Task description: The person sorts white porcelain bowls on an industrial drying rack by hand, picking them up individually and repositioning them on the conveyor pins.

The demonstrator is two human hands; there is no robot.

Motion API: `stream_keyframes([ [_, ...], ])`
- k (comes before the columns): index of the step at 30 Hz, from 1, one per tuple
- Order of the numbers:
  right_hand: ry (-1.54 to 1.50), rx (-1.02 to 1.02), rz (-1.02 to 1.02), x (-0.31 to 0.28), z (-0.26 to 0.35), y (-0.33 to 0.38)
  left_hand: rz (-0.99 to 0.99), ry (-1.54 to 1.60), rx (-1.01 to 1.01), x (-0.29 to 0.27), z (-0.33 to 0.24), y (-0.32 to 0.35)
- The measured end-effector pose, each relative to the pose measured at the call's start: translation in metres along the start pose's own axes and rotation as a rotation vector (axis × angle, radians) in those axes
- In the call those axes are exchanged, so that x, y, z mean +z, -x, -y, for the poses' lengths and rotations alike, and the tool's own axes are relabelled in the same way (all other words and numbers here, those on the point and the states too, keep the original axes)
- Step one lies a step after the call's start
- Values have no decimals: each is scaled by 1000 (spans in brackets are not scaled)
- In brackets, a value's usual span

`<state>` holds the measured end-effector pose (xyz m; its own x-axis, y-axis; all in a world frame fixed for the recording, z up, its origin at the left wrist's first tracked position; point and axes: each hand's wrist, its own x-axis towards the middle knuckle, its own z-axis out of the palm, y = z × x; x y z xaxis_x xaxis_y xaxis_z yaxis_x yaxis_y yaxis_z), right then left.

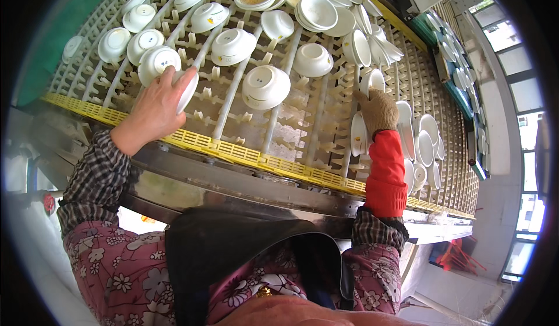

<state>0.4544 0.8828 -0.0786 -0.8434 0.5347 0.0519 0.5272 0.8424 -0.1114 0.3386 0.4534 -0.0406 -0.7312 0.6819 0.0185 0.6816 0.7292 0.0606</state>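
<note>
My left hand [152, 112], bare, is closed on a white bowl [187, 91] tilted on its edge. Its fingertips reach against an upside-down white bowl [158, 61] just behind. In a brown knitted glove, my right hand [379, 110] is closed on a small white bowl [372, 81]; the glove hides part of the grip. Beside the glove, a white dish [359, 134] stands on edge among the pegs. Between my hands several bowls lie bottom up, among them one with a blue mark [266, 87] and a plainer one [313, 60].
A pegged conveyor rack [297, 122] with a yellow edge strip [250, 156] spreads before me. Stacked bowls [316, 13] sit at the far middle, and leaning dishes [427, 137] at the right. Beyond the rack, a teal-edged shelf [457, 102] holds more dishes.
</note>
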Motion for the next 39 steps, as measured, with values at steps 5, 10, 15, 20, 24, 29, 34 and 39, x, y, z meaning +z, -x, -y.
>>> stream_keyframes([
  [5,-444,123,-9,-7,20,10,-394,171,91,2,21,-15],
  [10,-1589,194,232,-22,41,27,-156,90,318,23,-15,-14],
  [15,-1198,28,62,-15,34,32,-64,275,188,9,-16,-11],
  [20,19,-90,-172,-35,9,39,-432,164,268,9,-6,-44],
  [24,177,-78,-49,-23,1,36,-503,120,195,11,5,-134],
  [29,204,-124,-103,-20,-8,37,-361,-2,-77,23,-4,-231],
  [34,220,-109,-203,-30,-22,70,-385,-46,-209,41,7,-249],
  [39,121,51,-288,-26,-52,101,-158,485,-110,16,-3,-216],
])
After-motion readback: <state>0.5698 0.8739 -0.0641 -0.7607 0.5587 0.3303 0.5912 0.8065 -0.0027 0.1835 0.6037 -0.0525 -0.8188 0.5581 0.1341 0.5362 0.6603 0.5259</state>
